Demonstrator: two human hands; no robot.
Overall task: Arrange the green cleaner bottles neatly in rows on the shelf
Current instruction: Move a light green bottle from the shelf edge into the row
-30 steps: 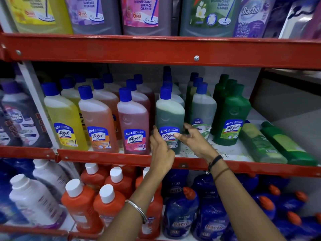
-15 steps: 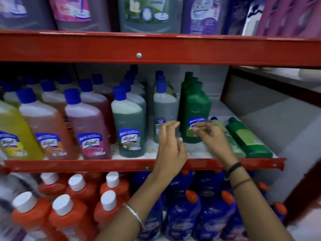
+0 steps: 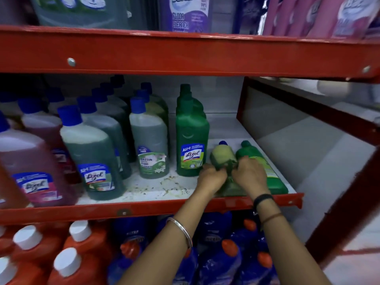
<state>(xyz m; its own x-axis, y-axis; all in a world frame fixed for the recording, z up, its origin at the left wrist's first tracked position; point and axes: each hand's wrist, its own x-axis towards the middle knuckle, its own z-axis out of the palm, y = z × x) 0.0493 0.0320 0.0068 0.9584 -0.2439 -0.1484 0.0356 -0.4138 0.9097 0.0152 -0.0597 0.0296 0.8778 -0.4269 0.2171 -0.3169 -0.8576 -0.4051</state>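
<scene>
Two green cleaner bottles lie flat at the right end of the middle shelf [image 3: 144, 192]. The pale green one with a blue cap [image 3: 222, 155] lies left of the dark green one with a green cap [image 3: 249, 151]. My left hand [image 3: 211, 177] and my right hand [image 3: 249, 175] are both closed around the lower part of the pale green bottle, which they largely hide. A row of upright dark green bottles [image 3: 192, 136] stands just left of my hands. Grey-green bottles with blue caps [image 3: 150, 140] stand further left.
Pink and grey-green blue-capped bottles [image 3: 92, 153] fill the shelf's left part. A red beam [image 3: 185, 52] runs overhead, with large cleaner cans above it. A red upright [image 3: 240, 99] bounds the shelf on the right. Orange and blue bottles [image 3: 82, 243] crowd the shelf below.
The view has shifted right. Both hands left the upright bottles, moved right and down, and closed on the lying pale green bottle.
</scene>
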